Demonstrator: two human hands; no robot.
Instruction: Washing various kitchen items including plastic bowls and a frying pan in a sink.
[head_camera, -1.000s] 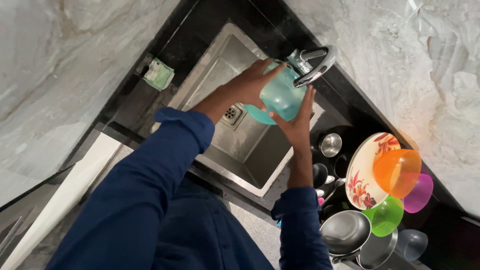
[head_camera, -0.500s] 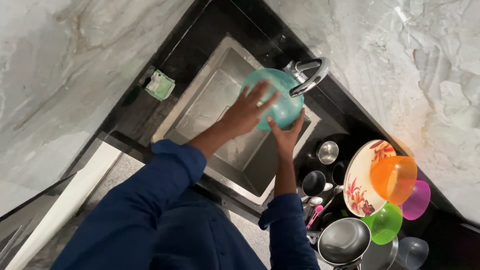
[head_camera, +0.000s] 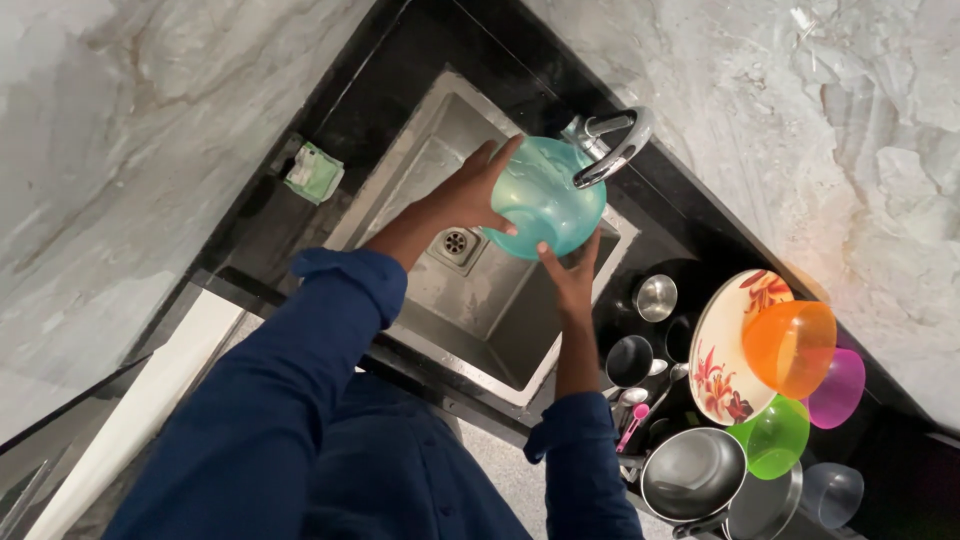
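A translucent teal plastic bowl (head_camera: 550, 195) is held over the steel sink (head_camera: 430, 160), just under the curved chrome tap (head_camera: 612, 150). My left hand (head_camera: 465, 195) grips the bowl's left side with fingers spread along its rim. My right hand (head_camera: 568, 272) holds it from below, fingers pressed on its underside. The bowl's rounded outside faces the camera. Both arms wear dark blue sleeves.
A green sponge (head_camera: 314, 172) lies on the black counter left of the sink. To the right stand a flowered plate (head_camera: 725, 345), orange (head_camera: 790, 345), pink (head_camera: 840, 388) and green (head_camera: 772, 435) bowls, steel cups (head_camera: 655, 296) and a steel pan (head_camera: 692, 472). Marble walls surround the counter.
The bowl has been turned between my hands under the tap. My left hand slid from across the bowl's face to its left side, uncovering the drain.
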